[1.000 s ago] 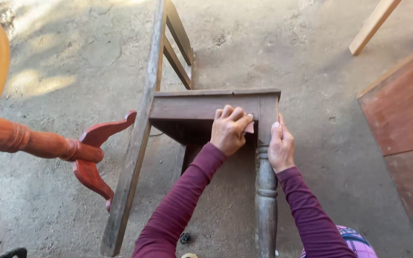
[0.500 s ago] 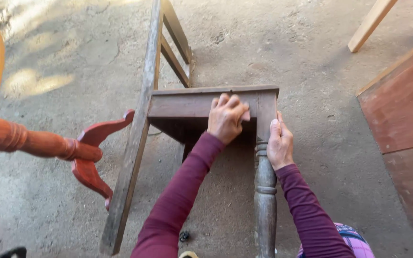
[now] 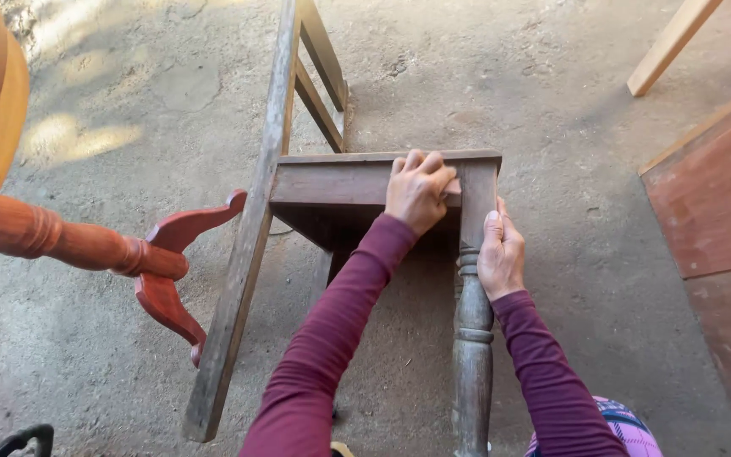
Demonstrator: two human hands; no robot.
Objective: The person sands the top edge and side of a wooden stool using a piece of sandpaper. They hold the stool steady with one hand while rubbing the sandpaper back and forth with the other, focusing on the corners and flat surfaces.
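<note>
Rough concrete floor carries weathered wooden chair frame, reddish board, red pedestal foot.

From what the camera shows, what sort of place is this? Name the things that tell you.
Probably an open-air furniture repair yard: a rough concrete floor, a worn wooden chair frame under the left hand and right hand, a reddish turned table leg and board.

Weathered grey-brown chair, maroon sleeves, glossy red-brown table leg, dull grey concrete floor, and reddish board.
</note>
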